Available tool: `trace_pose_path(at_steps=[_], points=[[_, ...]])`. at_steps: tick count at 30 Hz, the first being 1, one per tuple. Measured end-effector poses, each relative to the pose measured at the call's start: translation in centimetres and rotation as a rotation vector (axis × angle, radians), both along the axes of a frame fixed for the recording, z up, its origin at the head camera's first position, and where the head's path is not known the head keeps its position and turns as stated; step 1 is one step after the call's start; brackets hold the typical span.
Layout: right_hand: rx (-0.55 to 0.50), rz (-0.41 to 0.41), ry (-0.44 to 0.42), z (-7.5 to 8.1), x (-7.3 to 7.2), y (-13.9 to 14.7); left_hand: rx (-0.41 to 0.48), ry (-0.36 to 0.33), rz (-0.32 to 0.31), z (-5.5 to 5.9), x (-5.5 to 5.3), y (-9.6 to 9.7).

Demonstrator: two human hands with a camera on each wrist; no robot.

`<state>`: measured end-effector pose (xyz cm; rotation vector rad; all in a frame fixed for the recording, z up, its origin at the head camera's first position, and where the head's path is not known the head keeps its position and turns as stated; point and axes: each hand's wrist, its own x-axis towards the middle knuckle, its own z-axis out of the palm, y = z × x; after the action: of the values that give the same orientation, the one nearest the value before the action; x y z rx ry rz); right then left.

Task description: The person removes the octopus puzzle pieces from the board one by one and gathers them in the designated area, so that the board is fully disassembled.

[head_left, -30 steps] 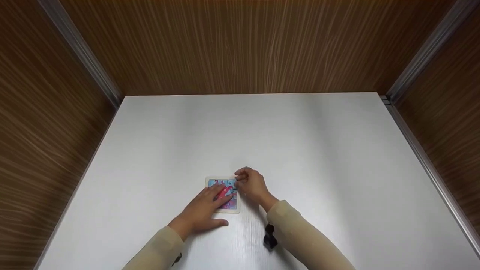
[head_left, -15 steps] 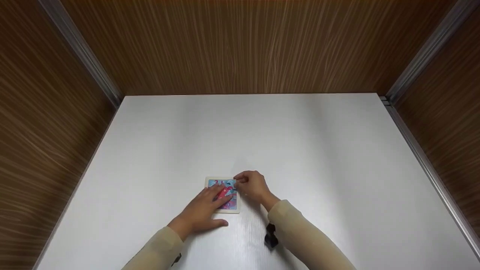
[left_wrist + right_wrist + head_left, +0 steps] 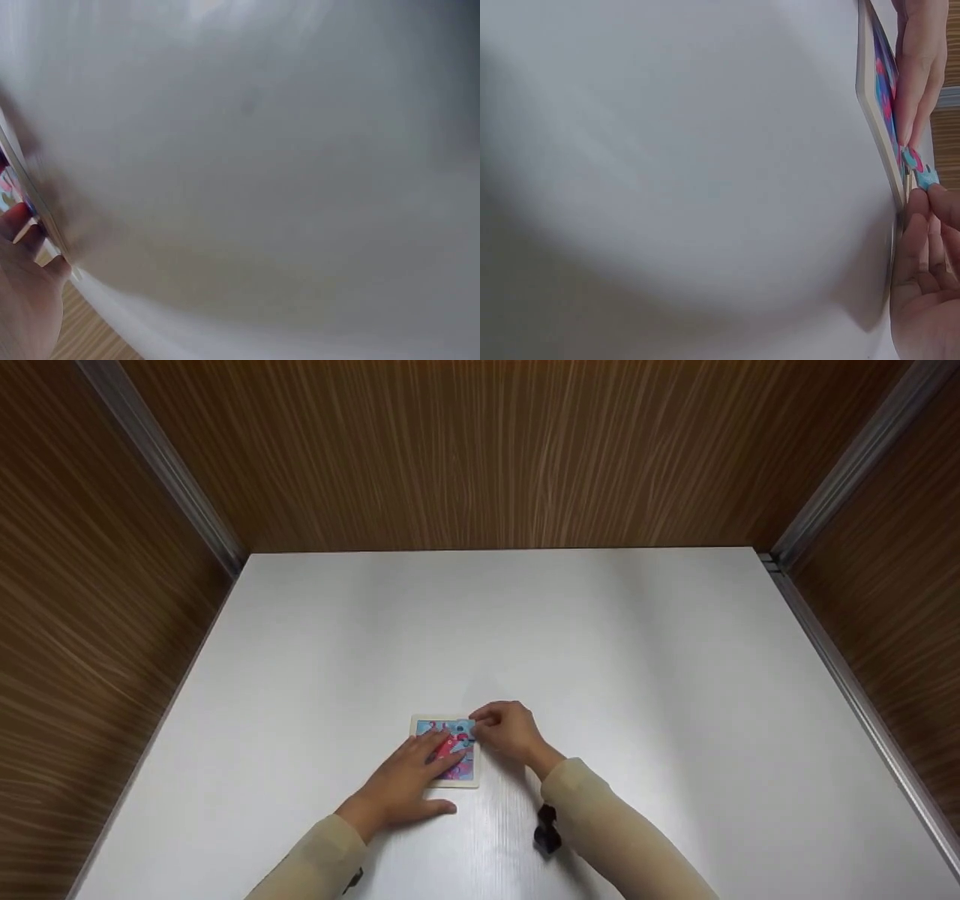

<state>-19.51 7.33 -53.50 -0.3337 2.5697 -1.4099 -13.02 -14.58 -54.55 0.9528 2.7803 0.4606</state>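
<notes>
Two beige sleeves (image 3: 309, 859): come in from the near edge of the head view, one on each forearm.
Black fitting (image 3: 547, 831): just beside the inner edge of the right sleeve, too small to make out in detail.
Left hand (image 3: 405, 780): rests on the board with fingers (image 3: 448, 763) extended and spread across the picture, gripping nothing; the thumb points away, off the frame.
Puzzle board (image 3: 455, 784): lies on the near half of the bench, a pale frame around a blue, red and purple picture, partly covered by the left hand.
Right hand (image 3: 510, 733): at the board's far right corner, fingertips closed in a pinch on the puzzle piece.
Puzzle piece (image 3: 928, 178): light blue and pink, tilted at that corner; whether it touches its neighbours, I cannot tell.
Bench (image 3: 487, 622): white, with a soft sheen.
Back panel (image 3: 495, 450): brown woodgrain, beyond the bench's far edge.
</notes>
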Motion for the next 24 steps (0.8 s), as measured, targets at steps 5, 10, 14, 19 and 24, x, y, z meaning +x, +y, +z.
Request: trace_pose_path(at_steps=[5, 10, 14, 19, 24], points=[[-0.019, 0.02, 0.003, 0.2, 0.0, 0.7, -0.009, 0.009, 0.003, -0.1, 0.0, 0.1], [-0.033, 0.029, 0.003, 0.1, -0.2, 1.5, -0.006, 0.014, 0.004, -0.2, 0.0, 0.1], [-0.031, 0.021, -0.005, 0.2, -0.3, 2.2, 0.001, 0.016, 0.006, -0.2, 0.0, 0.1], [-0.053, -0.001, -0.052, 0.3, -0.4, 3.1, -0.012, 0.0, 0.018, -0.2, -0.1, 0.1], [-0.054, -0.022, -0.09, 0.3, -0.5, 4.0, -0.008, 0.004, 0.013, -0.2, -0.1, 0.1]])
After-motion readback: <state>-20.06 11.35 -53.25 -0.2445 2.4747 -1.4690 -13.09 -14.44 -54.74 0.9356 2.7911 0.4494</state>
